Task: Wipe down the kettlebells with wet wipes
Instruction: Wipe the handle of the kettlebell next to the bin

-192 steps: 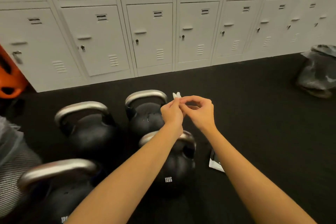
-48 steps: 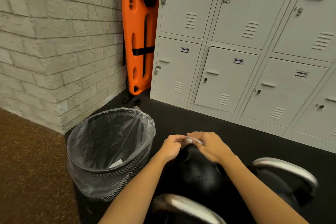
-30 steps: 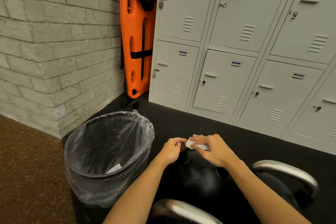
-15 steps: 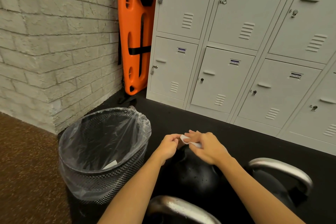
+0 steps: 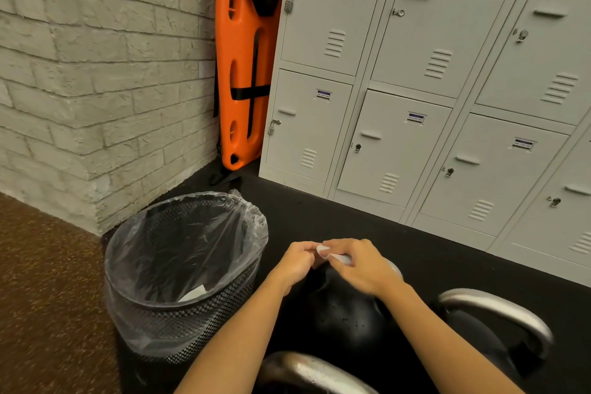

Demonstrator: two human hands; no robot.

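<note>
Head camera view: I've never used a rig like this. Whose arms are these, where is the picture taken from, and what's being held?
There is no machine: a person wears one wide camera on the head, looking down at their own bare arms. The left hand and right hand together pinch a small white wet wipe above a black kettlebell on the dark floor. Two more kettlebell handles show at the lower right. To the left stands a mesh bin with a clear liner; grey lockers are behind.

Both hands (image 5: 332, 262) pinching wipe (image 5: 323, 249) over kettlebell (image 5: 345, 307)
</note>
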